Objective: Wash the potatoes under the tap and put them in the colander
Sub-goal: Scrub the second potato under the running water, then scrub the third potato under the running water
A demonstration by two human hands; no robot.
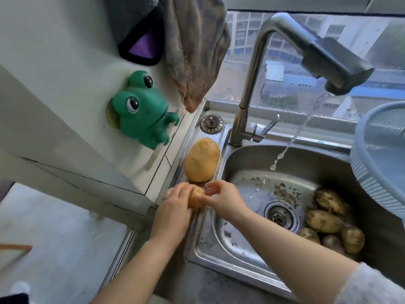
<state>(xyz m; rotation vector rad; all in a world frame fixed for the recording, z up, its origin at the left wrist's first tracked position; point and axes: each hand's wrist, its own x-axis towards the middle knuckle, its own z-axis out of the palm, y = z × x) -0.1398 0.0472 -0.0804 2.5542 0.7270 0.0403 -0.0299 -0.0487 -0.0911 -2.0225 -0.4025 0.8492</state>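
I hold one small potato in both hands. My left hand is curled round it from the left. My right hand pinches its other end, with the fingertips on the skin. The potato is over the left ledge of the sink, not under the water.

Just beyond my fingers, one big potato lies on the same ledge, pale and clean-looking. It is close to the one I grip, but I cannot tell if they touch. Well to the right of my fingers, past the drain, I count five dirty potatoes heaped in the basin's right corner.

One tap stands beyond my right hand, and its stream falls into the basin right of my fingers. One colander sits farther right, partly out of view. One plug lies beyond the big potato. On the wall left of my hands there is one green frog, with two cloths hanging above it.
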